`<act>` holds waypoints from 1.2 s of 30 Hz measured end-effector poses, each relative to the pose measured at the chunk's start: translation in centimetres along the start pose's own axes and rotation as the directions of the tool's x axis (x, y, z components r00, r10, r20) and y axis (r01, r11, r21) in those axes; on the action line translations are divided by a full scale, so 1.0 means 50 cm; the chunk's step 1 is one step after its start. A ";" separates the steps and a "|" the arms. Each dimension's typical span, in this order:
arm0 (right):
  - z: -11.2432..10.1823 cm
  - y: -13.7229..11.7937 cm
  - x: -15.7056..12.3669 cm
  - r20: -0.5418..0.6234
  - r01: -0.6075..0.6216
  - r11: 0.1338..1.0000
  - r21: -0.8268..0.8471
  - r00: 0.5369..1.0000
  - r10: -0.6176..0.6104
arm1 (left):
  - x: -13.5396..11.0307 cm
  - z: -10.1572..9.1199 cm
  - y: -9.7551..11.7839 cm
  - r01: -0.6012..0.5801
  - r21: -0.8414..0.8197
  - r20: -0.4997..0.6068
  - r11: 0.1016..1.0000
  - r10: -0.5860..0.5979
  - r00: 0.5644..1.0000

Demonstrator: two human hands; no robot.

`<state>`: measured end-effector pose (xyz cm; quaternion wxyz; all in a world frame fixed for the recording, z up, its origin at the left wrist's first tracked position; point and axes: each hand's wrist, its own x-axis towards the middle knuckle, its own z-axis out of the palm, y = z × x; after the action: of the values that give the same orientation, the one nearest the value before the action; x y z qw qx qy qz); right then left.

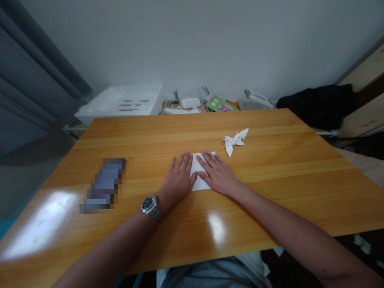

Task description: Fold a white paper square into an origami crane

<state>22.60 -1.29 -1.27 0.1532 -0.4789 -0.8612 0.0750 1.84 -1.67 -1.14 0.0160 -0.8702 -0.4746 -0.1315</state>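
A small white sheet of paper (200, 185) lies flat on the wooden table, partly hidden under my hands. My left hand (179, 176) rests palm down at its left edge, fingers stretched out and pointing away from me. Over its right part my right hand (217, 172) lies flat with the fingers extended. The two thumbs come close together near the middle of the paper. Beyond my right hand stands a folded white paper figure (235, 141) with pointed ends, untouched.
A blurred-out phone-like device (105, 184) lies on the left of the table (144, 140). Behind the far edge are a white tray-like piece (120, 98), a green booklet (221, 104) and assorted items. Dark cloth (318, 105) is heaped at the right. A watch (151, 206) circles my left wrist.
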 end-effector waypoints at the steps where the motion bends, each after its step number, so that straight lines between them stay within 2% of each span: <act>1: 0.000 0.000 0.000 -0.002 -0.003 1.000 0.000 1.000 0.003 | 0.000 0.000 0.000 0.002 0.000 0.000 1.000 -0.002 1.000; 5: -0.002 0.000 0.002 0.023 -0.035 0.999 -0.011 0.999 0.035 | 0.000 -0.004 0.004 0.011 0.001 -0.004 1.000 -0.011 1.000; 12: -0.014 0.015 -0.008 0.047 -0.193 0.977 -0.095 0.979 0.198 | -0.002 -0.006 0.006 0.018 0.053 0.008 0.998 -0.018 1.000; 18: -0.015 0.016 -0.011 0.046 -0.197 0.974 -0.109 0.978 0.203 | -0.002 -0.005 -0.002 0.012 0.018 0.007 1.000 -0.012 1.000; 25: -0.014 0.014 -0.012 0.026 -0.193 0.976 -0.099 0.980 0.196 | -0.013 -0.028 -0.030 -0.191 -0.173 0.018 0.966 0.197 0.980; 30: -0.014 0.016 -0.014 0.014 -0.187 0.978 -0.089 0.982 0.189 | -0.022 -0.047 -0.039 -0.246 -0.314 0.029 0.917 0.269 0.963; 36: -0.018 0.026 -0.012 0.055 -0.173 0.983 -0.055 0.983 0.176 | -0.019 -0.050 -0.039 -0.248 -0.327 0.053 0.912 0.280 0.959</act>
<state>24.23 -1.13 -0.90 0.1084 -0.5539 -0.8215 0.0808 -0.80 -1.74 0.84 -0.1300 -0.9228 -0.3256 -0.1597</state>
